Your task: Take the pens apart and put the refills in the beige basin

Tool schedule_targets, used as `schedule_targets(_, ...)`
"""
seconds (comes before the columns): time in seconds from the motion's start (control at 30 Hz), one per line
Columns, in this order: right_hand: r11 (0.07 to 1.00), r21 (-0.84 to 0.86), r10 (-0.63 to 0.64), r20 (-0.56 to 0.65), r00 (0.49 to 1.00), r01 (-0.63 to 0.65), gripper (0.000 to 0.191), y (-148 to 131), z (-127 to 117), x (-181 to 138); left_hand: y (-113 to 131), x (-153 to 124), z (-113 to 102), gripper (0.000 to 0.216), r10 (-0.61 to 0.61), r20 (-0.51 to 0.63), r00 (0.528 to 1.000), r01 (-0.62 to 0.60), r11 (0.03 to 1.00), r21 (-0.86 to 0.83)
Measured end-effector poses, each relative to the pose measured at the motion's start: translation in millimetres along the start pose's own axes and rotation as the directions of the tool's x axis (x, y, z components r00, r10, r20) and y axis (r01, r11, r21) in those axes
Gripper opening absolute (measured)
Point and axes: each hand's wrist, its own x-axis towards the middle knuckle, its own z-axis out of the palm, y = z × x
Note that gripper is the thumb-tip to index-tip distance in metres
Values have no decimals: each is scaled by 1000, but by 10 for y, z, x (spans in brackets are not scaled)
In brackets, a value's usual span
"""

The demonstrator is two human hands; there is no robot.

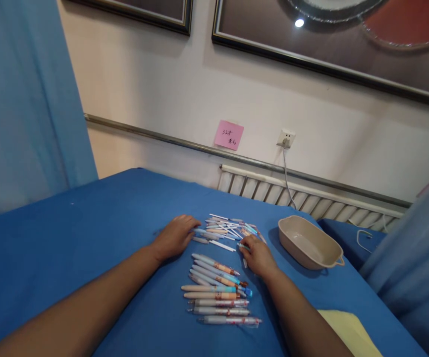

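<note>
A loose pile of pen parts [220, 229], with pale barrels and thin white refills [222, 246], lies on the blue-covered table between my hands. My left hand [175, 237] rests at the pile's left side, fingers stretched toward the barrel ends and touching or very near them. At the right side my right hand [258, 255] is closed, with a small pale pen part between thumb and fingers; most of that part is hidden. Nearer to me, several assembled-looking pens [222, 311] lie side by side in a column, beige, white and clear with patterned grips.
A beige plastic basin [307, 243] stands to the right. Yellow paper or cloth [348, 331] lies beside my right forearm. Behind the blue table cover [133, 208] are a radiator [266, 191] and a plugged-in cable [287, 168]. Blue curtains hang on both sides.
</note>
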Motion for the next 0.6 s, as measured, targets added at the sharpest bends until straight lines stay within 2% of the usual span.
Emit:
schedule_targets(0.2, 999, 9, -41, -12, 999, 41, 16, 7, 38, 18, 147, -20, 183, 22, 100, 78, 992, -84, 980, -178)
schedule_targets(0.33, 994, 60, -91, -56, 994, 94, 19, -116, 9, -29, 162, -10, 239, 27, 67, 21, 998, -62, 977, -206)
schedule_targets(0.5, 942, 266, -245, 136, 960, 203, 15, -345, 28, -123, 176, -3, 202, 21, 32, 1, 1000, -30, 970, -239)
schedule_targets(0.6, 948, 275, -217, 182, 959, 163, 16, -389, 45, -140, 207, -3, 192, 20, 49, 29, 998, -41, 969, -245)
